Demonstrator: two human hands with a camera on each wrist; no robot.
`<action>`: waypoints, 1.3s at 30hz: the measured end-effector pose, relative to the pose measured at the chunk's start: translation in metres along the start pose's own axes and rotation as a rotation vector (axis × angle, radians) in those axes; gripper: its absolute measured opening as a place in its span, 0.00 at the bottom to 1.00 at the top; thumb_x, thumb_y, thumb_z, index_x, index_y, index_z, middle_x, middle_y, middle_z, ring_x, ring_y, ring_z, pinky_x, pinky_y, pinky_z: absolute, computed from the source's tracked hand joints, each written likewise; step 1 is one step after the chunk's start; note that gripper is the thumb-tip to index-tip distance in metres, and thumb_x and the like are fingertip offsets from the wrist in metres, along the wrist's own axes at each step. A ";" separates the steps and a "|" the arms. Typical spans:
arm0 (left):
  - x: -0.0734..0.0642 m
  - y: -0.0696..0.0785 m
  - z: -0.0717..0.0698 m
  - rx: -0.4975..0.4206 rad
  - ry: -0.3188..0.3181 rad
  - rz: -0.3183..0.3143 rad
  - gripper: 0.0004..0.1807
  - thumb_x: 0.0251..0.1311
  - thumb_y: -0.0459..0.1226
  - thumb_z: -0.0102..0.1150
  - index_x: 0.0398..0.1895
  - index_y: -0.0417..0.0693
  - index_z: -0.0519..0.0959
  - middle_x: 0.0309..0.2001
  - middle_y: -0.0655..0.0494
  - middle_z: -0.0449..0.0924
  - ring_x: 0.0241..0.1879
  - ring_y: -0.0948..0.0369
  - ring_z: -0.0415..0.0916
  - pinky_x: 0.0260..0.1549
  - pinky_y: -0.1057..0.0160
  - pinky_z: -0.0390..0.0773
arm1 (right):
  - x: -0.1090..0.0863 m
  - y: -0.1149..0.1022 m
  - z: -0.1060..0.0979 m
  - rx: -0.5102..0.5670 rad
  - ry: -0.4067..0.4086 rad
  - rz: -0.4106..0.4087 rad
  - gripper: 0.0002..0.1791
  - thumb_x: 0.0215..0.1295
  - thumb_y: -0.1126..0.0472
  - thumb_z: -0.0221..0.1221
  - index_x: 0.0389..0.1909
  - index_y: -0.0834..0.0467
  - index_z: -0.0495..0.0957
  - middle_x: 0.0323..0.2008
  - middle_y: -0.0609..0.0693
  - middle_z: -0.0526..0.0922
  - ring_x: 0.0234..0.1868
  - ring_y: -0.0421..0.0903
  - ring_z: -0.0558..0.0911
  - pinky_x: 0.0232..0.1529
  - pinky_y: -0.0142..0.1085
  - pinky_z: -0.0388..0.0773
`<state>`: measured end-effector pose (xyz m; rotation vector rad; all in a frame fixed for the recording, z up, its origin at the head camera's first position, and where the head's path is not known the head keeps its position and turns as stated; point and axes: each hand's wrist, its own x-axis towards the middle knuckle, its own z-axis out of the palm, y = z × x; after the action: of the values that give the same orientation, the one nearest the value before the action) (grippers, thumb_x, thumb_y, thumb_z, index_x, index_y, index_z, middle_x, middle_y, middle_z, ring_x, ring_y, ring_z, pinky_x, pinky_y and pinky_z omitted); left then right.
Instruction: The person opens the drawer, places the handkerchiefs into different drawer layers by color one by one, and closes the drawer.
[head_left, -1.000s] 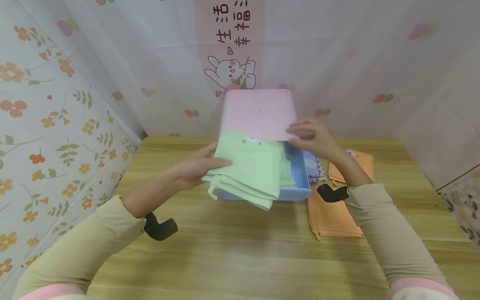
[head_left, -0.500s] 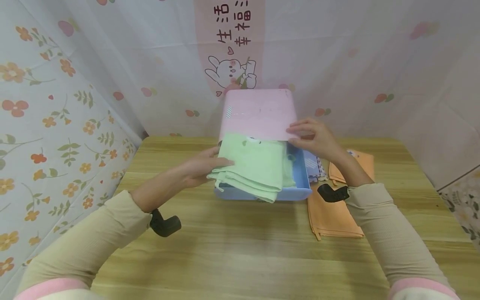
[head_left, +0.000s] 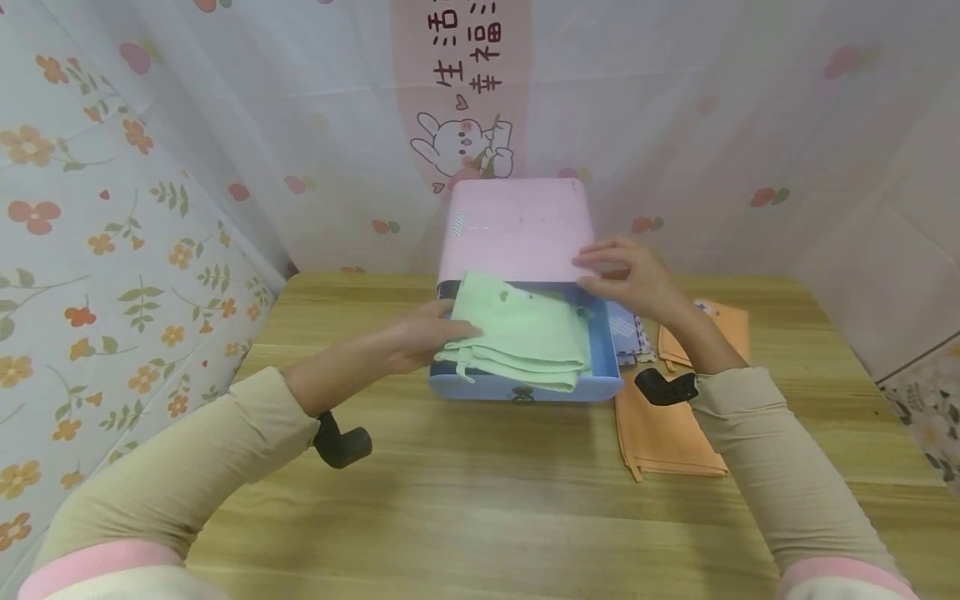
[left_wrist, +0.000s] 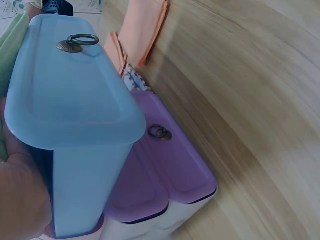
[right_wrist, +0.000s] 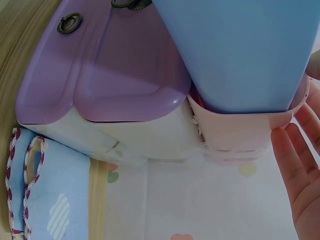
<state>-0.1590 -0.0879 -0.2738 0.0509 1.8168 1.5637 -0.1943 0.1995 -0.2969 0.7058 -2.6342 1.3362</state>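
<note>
Nearby, on desk point(head_left: 480, 508), R side: orange cloths point(head_left: 671, 429), partly hidden by R forearm point(head_left: 708, 342), + blue cloth point(head_left: 624, 329) w/ patterned trim. Pink cabinet point(head_left: 517, 229): blue drawer point(head_left: 480, 387) pulled out, purple drawers point(left_wrist: 180, 155) below pushed in. Green cloth point(head_left: 525, 333), folded in layers w/ hanging loop, is over blue drawer, can't tell how deep. L hand point(head_left: 420, 337) pinches it; R hand point(head_left: 628, 271), fingers extended, touches cabinet.
</note>
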 end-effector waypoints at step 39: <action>0.017 0.033 0.018 0.076 0.023 -0.103 0.18 0.64 0.34 0.42 0.55 0.34 0.59 0.44 0.46 0.66 0.39 0.56 0.70 0.43 0.59 0.76 | 0.001 0.000 0.003 -0.004 0.001 0.008 0.16 0.54 0.66 0.60 0.45 0.67 0.76 0.47 0.56 0.72 0.51 0.49 0.69 0.48 0.46 0.73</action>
<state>-0.1750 -0.0559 -0.2532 -0.0243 1.8667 1.4289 -0.1952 0.1971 -0.2983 0.6949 -2.6408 1.3321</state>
